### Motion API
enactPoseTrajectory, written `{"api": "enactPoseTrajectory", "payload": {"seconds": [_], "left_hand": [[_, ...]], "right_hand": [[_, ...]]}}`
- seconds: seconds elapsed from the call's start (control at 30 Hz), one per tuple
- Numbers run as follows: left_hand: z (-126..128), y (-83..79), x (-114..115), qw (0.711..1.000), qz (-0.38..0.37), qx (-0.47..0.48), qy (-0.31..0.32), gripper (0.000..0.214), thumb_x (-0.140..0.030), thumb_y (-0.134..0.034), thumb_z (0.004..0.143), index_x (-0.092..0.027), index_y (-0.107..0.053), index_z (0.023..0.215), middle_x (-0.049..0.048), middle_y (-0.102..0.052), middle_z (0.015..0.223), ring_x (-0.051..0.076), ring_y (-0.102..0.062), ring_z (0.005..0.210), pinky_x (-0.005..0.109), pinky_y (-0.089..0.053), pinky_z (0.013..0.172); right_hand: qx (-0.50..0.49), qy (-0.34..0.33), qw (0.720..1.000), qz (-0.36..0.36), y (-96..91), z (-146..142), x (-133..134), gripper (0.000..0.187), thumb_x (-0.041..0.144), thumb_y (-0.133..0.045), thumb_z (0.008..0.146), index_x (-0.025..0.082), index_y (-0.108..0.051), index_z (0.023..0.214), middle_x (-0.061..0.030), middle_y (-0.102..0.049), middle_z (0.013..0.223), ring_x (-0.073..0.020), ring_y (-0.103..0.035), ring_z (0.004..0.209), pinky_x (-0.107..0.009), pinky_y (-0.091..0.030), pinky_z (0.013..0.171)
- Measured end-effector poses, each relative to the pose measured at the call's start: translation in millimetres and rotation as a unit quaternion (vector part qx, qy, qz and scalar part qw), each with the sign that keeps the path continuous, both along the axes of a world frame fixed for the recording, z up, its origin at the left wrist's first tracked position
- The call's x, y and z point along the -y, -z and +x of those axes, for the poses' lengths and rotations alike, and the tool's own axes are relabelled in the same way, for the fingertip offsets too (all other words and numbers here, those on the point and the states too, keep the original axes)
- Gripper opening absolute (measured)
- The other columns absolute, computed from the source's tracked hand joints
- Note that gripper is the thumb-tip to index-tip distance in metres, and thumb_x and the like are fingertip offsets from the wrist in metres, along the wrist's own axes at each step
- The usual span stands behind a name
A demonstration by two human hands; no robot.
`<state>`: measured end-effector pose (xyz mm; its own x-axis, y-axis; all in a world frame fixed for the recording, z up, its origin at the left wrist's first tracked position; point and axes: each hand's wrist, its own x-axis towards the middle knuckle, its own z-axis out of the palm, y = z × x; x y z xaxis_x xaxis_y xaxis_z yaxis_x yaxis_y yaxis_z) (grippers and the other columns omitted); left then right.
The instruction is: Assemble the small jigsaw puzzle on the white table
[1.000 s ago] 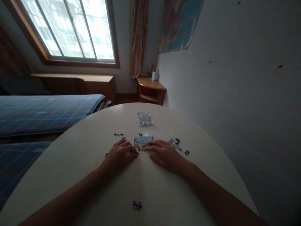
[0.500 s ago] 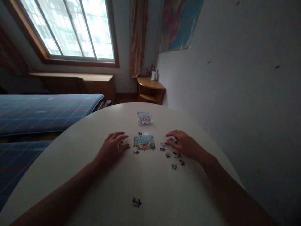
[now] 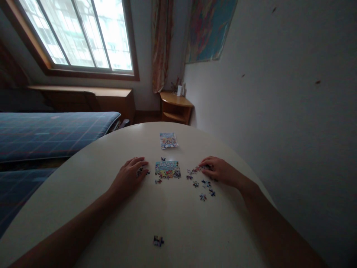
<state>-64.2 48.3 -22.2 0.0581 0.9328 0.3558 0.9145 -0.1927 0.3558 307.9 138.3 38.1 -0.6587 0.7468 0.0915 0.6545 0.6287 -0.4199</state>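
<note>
A partly joined jigsaw puzzle (image 3: 168,169) with a light blue, lettered top lies flat on the white table. To its left, my left hand (image 3: 130,172) rests with its fingers apart over a few loose puzzle pieces (image 3: 140,171), partly hiding them. On the other side, my right hand (image 3: 219,170) has its fingers spread among loose pieces (image 3: 197,169); its fingertips touch or hover just over them. Several more pieces (image 3: 203,197) lie below that hand. One piece (image 3: 158,181) sits by the puzzle's lower left corner, another (image 3: 163,159) just above its top edge.
Beyond the puzzle lies a printed picture packet (image 3: 168,140). Two joined-looking pieces (image 3: 158,241) lie near the table's front. The round table (image 3: 184,223) meets a wall on the right; a plaid mattress (image 3: 55,134) is at the left, a corner shelf (image 3: 176,99) behind.
The view has shifted slightly to the right. My right hand has moved a little away from the puzzle, uncovering more loose pieces beside its fingertips. My left hand stays about where it was.
</note>
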Motion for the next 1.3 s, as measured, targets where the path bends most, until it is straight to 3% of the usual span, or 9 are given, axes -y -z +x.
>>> {"api": "enactPoseTrajectory", "payload": {"seconds": [0.2, 0.4, 0.63, 0.97, 1.13, 1.3], "left_hand": [[-0.3, 0.8, -0.4, 1.000, 0.002, 0.003, 0.001, 0.033, -0.040, -0.049, 0.093, -0.024, -0.068, 0.115, 0.0073, -0.061, 0.133, 0.029, -0.053, 0.124, 0.050, -0.042, 0.108], [0.6, -0.7, -0.1, 1.000, 0.006, 0.005, 0.000, 0.034, -0.041, -0.048, 0.092, -0.023, -0.068, 0.113, 0.0075, -0.062, 0.131, 0.029, -0.054, 0.122, 0.050, -0.043, 0.106], [-0.5, 1.0, -0.5, 1.000, 0.004, 0.005, 0.002, 0.032, -0.041, -0.049, 0.092, -0.023, -0.067, 0.112, 0.0075, -0.062, 0.132, 0.029, -0.054, 0.122, 0.050, -0.043, 0.107], [-0.4, 1.0, -1.6, 1.000, 0.004, -0.001, -0.001, 0.033, -0.040, -0.048, 0.092, -0.022, -0.068, 0.112, 0.0077, -0.062, 0.130, 0.029, -0.054, 0.121, 0.049, -0.043, 0.106], [-0.1, 0.2, -1.3, 1.000, 0.010, -0.001, -0.001, 0.033, -0.040, -0.048, 0.091, -0.023, -0.068, 0.111, 0.0081, -0.062, 0.130, 0.029, -0.055, 0.121, 0.050, -0.044, 0.106], [0.7, -2.1, -0.5, 1.000, 0.008, 0.003, 0.002, 0.034, -0.041, -0.047, 0.091, -0.023, -0.068, 0.110, 0.0075, -0.063, 0.130, 0.029, -0.055, 0.120, 0.049, -0.044, 0.105]], "right_hand": [[-0.011, 0.068, 0.997, -0.023, -1.1, 7.2, -2.3, 0.024, 0.028, -0.061, 0.087, 0.022, -0.072, 0.107, -0.0088, -0.070, 0.112, -0.0210, -0.066, 0.097, -0.032, -0.051, 0.085], [0.056, 0.144, 0.988, -0.021, -6.2, 22.0, -7.6, 0.021, 0.029, -0.058, 0.087, 0.020, -0.075, 0.096, -0.0085, -0.074, 0.096, -0.0207, -0.067, 0.084, -0.030, -0.049, 0.076], [0.100, 0.176, 0.974, -0.097, -10.6, 40.3, -8.5, 0.031, 0.040, -0.054, 0.087, 0.016, -0.075, 0.089, -0.0106, -0.074, 0.089, -0.0224, -0.067, 0.079, -0.031, -0.045, 0.069], [0.064, 0.108, 0.963, -0.238, -16.9, 40.1, 3.3, 0.033, 0.045, -0.072, 0.071, 0.016, -0.072, 0.085, -0.0078, -0.073, 0.084, -0.0206, -0.065, 0.077, -0.028, -0.046, 0.068], [0.070, 0.099, 0.965, -0.231, -17.7, 31.0, 6.8, 0.026, 0.038, -0.070, 0.072, 0.016, -0.072, 0.086, -0.0063, -0.073, 0.083, -0.0194, -0.064, 0.075, -0.027, -0.044, 0.066], [0.089, 0.112, 0.977, -0.159, -22.8, 27.9, 8.8, 0.022, 0.036, -0.063, 0.080, 0.018, -0.074, 0.086, -0.0062, -0.074, 0.086, -0.0192, -0.065, 0.077, -0.028, -0.044, 0.068]]}}
